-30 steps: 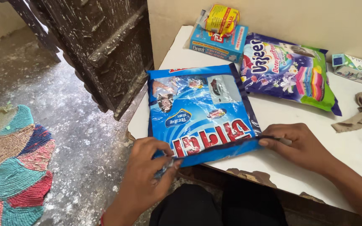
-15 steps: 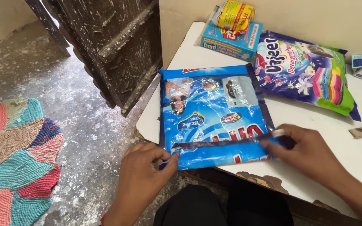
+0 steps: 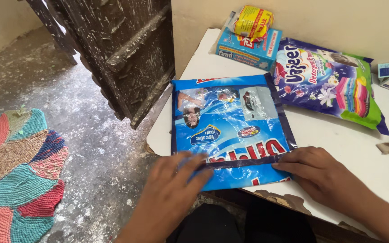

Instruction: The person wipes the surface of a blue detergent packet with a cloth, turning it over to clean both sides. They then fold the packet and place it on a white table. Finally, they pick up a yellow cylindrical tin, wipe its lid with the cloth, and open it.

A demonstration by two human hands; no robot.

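Fingers of both hands flat on blue packet's folded near edge

Blue packet: glossy, crinkled plastic film. Purple-green packet: glossy plastic. Table: smooth matt white top, chipped at the edge. Door: rough dark wood, paint-flecked. Mat: knitted cloth. Floor: rough concrete.
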